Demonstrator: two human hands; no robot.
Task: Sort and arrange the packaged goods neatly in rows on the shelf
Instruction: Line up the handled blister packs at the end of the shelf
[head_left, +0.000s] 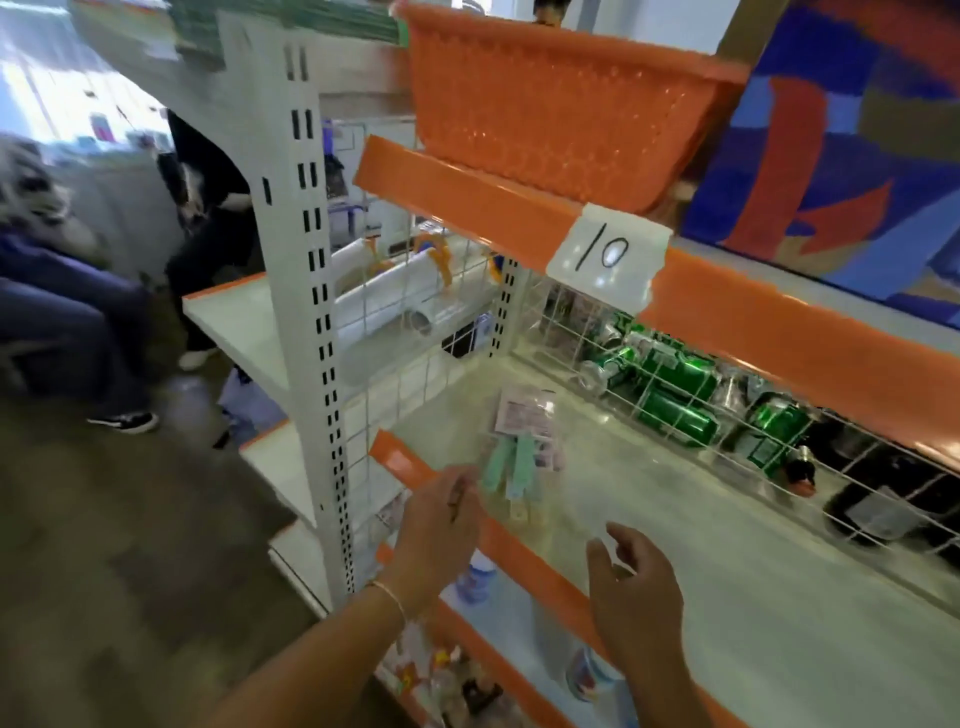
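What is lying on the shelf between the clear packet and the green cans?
Head view: bare shelf, then the wire grid. The clear packet lies before it, the green cans behind.

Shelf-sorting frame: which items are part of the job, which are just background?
Job:
- clear packet of pastel clips on the shelf
- left hand at the packet; grip unclear through blur
- right hand, open, holding nothing

Background:
- orange basket on the tier above
- green cans behind the wire grid
- "10" label
- white rolls
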